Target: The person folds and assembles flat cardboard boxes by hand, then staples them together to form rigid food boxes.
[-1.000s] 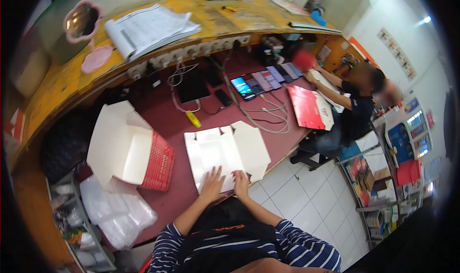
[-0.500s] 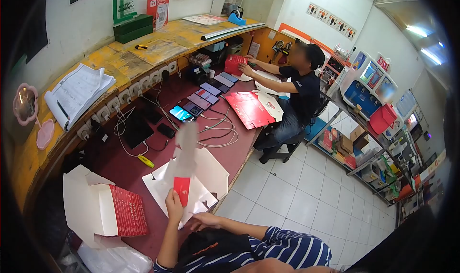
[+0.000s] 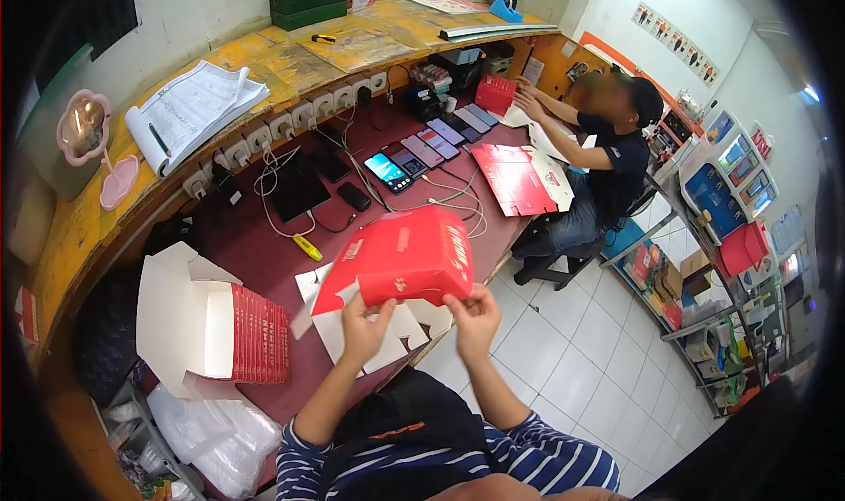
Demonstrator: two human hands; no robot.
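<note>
I hold a red cardboard piece (image 3: 400, 250) up over the maroon table (image 3: 321, 215), its printed face showing. My left hand (image 3: 365, 327) grips its lower edge, thumb on the printed side, and my right hand (image 3: 475, 321) pinches the lower right corner. Beneath it, white cardboard (image 3: 374, 347) lies flat on the tabletop; a yellow highlighter (image 3: 308, 248) rests near that. To my left stand nested boxes (image 3: 261, 336) (white inside, red outside), with clear plastic bags (image 3: 216, 439) just below. Across from me, a co-worker (image 3: 616, 153) handles a small red box (image 3: 496, 95).
</note>
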